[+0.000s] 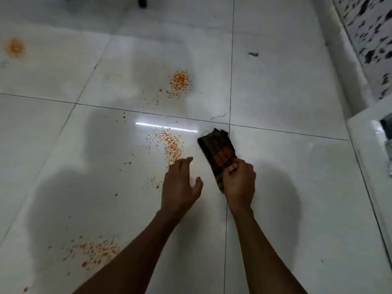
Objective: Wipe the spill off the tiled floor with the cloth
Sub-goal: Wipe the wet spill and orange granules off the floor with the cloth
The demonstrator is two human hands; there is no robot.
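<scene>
A dark checked cloth [216,148], folded into a long strip, lies on the white tiled floor [286,187] near a tile joint. My right hand [239,181] is closed on its near end. My left hand [181,183] hovers just left of the cloth, fingers spread and holding nothing. Orange granular spill lies in several patches: one [171,145] just left of the cloth by my left fingertips, one [180,82] farther away, one [95,251] near my left forearm, and a faint one [16,47] at the far left.
A small dark scrap [253,54] lies on the far tile. A white raised ledge [364,145] and a speckled wall [373,39] run along the right side. A dark furniture leg [142,1] stands at the top edge.
</scene>
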